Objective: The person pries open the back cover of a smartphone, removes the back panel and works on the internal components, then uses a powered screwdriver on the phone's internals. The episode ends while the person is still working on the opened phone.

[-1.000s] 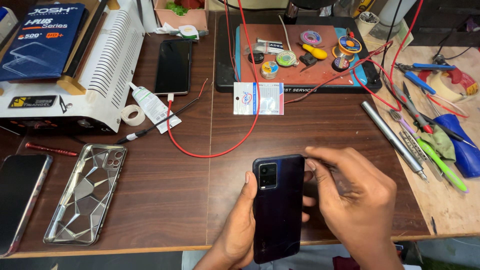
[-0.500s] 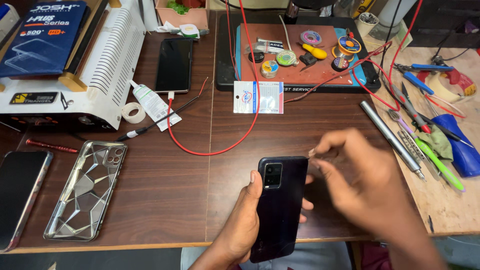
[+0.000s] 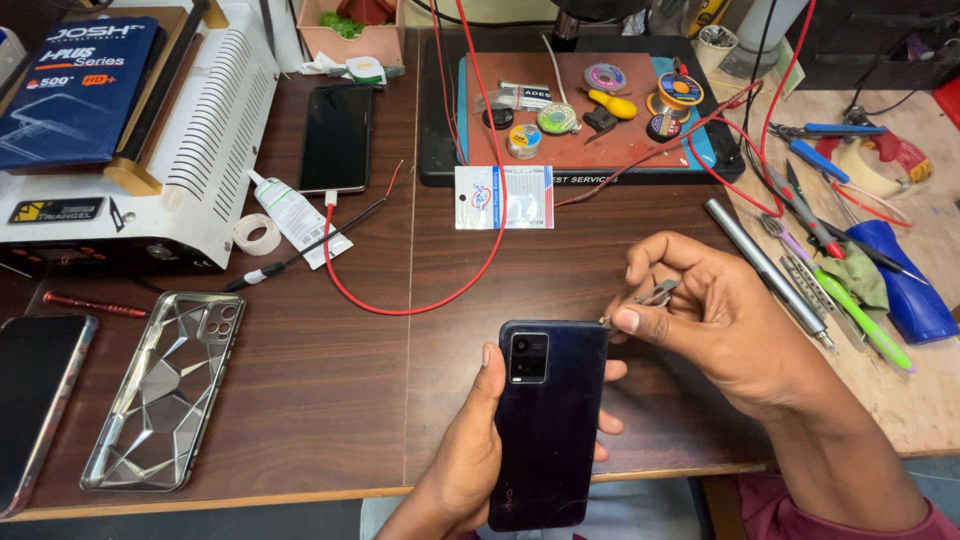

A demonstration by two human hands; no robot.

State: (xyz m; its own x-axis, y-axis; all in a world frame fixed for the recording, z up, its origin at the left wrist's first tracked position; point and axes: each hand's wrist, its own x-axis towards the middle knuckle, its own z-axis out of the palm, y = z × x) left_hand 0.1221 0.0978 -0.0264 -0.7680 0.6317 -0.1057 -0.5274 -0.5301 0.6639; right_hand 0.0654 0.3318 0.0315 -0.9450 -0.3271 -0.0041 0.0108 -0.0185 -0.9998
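My left hand (image 3: 470, 455) holds a dark purple phone (image 3: 547, 420) back side up, camera block at its top left, over the near table edge. My right hand (image 3: 715, 330) pinches a small metal tool (image 3: 650, 296) between thumb and fingers, its tip touching the phone's upper right edge. A clear patterned phone case (image 3: 165, 390) lies to the left on the wooden table (image 3: 400, 310).
A red wire (image 3: 440, 290) loops across the table. A second phone (image 3: 337, 137) lies face up further back, another (image 3: 35, 400) at the left edge. A white machine (image 3: 190, 150), a glue tube (image 3: 295, 215), a repair mat (image 3: 590, 110) with small parts and tools (image 3: 810, 260) at right surround the spot.
The phone has shifted a little right and toward me in my left hand. My right hand has moved from over the phone to its upper right edge with the metal tool.
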